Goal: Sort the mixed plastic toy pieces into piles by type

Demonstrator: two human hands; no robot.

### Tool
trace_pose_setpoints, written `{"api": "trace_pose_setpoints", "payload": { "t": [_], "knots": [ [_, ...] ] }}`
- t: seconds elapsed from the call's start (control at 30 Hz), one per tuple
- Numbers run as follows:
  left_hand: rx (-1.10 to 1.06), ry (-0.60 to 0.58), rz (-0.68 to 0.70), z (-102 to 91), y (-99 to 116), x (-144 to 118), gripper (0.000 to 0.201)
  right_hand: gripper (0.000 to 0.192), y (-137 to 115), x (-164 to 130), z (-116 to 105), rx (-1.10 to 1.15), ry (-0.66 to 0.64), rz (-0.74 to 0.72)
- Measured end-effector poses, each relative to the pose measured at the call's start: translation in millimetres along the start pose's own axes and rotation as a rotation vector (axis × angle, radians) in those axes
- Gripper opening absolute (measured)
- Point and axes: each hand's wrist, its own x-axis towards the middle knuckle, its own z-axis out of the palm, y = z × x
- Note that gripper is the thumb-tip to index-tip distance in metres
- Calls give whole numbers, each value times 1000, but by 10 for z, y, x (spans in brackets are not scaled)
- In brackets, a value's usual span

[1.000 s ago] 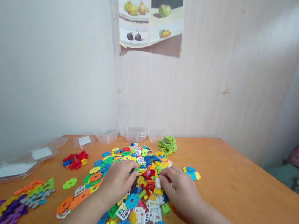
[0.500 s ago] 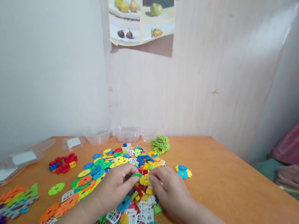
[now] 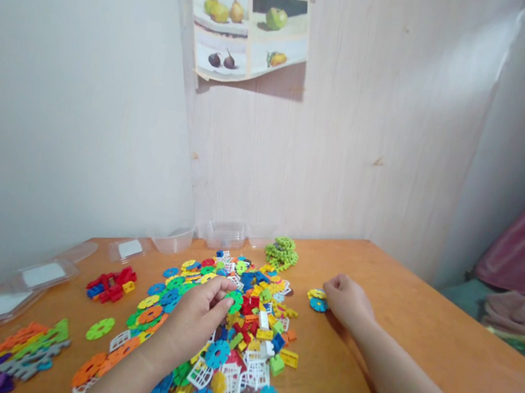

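— What have the hands got?

— From my feed, the left hand [image 3: 193, 316] pinches a green disc [image 3: 236, 300] between its fingertips, above the mixed pile of pieces [image 3: 236, 348] on the orange table [image 3: 399, 342].

— And the right?

— The right hand [image 3: 346, 299] rests at the small yellow-and-blue discs [image 3: 316, 299] (fingers curled together; whether it grips any, I cannot tell).

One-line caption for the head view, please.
Left hand pinches a green disc over the toy-piece pile; right hand rests by a small disc cluster.
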Motion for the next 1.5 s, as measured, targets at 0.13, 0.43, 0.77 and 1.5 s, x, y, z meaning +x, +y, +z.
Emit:
{"api": "trace_pose_setpoints", "payload": {
  "t": [0.13,0.43,0.77,1.5],
  "knots": [
    [-18,-25,13,26,-11,-24,34,25,-236,-198,-3,55,50,-113],
    [-116,-178,93,102,182,-134,30,22,-839,-1170,61,287,-241,-754],
    [-150,-97,89,72,123,-98,35,16,-697,-909,255,505,-265,-524],
    [663,-33,120,-226,-335,19,24,27,254,208,239,24,41,14]
  ]
}}
